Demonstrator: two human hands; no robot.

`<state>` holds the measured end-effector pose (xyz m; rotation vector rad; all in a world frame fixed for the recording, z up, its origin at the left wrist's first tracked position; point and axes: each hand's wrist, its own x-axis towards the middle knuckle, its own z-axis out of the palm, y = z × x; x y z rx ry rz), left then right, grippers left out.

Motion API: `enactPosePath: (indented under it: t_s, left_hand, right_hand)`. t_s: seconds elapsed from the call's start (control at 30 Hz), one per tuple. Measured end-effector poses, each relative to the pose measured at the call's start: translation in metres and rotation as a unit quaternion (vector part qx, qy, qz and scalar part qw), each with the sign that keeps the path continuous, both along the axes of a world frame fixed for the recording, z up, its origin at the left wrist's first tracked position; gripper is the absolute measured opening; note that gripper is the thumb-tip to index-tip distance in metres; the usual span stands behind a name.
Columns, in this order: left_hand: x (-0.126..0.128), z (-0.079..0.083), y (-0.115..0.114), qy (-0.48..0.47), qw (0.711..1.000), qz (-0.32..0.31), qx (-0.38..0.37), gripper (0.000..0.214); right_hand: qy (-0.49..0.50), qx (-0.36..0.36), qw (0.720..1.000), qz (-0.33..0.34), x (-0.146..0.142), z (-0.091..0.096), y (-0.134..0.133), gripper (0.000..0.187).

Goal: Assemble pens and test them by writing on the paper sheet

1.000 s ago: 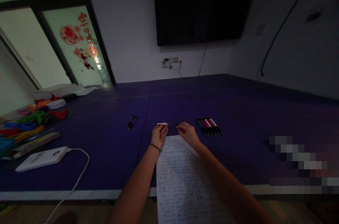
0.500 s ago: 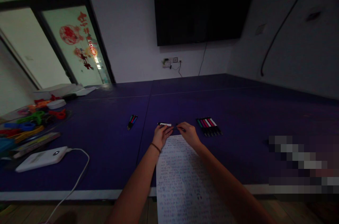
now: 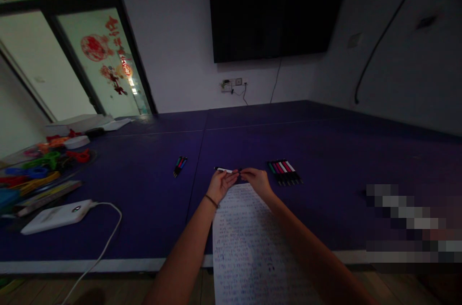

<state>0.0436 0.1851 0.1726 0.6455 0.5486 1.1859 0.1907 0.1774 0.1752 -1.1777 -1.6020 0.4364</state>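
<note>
My left hand (image 3: 223, 184) and my right hand (image 3: 257, 180) meet just above the far end of a handwritten sheet of paper (image 3: 249, 247) on the dark blue table (image 3: 144, 189). Both pinch a white pen with black ends (image 3: 224, 170), which lies level between them. The left hand grips the barrel; the right holds its right-hand end. A row of several pens (image 3: 284, 171) lies just right of my right hand. A small bunch of pens (image 3: 180, 166) lies to the left of my left hand.
A white power bank (image 3: 57, 216) with a white cable (image 3: 108, 237) sits near the front left edge. Coloured scissors and rulers (image 3: 39, 170) pile up at the far left. A dark screen (image 3: 274, 6) hangs on the wall. A blurred patch (image 3: 411, 223) covers the right.
My two hands have come closer together around the pen, and the right hand has slid left to the pen's end. The pen has shifted slightly to the right.
</note>
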Motion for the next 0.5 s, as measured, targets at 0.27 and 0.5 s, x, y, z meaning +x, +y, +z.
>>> enactPosePath:
  t_s: [0.27,0.5]
  left_hand:
    - [0.002,0.0,-0.001,0.001,1.0,0.014,-0.005,0.005]
    - [-0.003,0.004,0.007,-0.109,0.983,0.112,-0.1,0.012]
  right_hand:
    - [-0.055,0.054,0.997,0.012,0.002,-0.005,0.002,0.015]
    - [0.06,0.049,0.996,-0.051,0.007,-0.011,0.01,0.025]
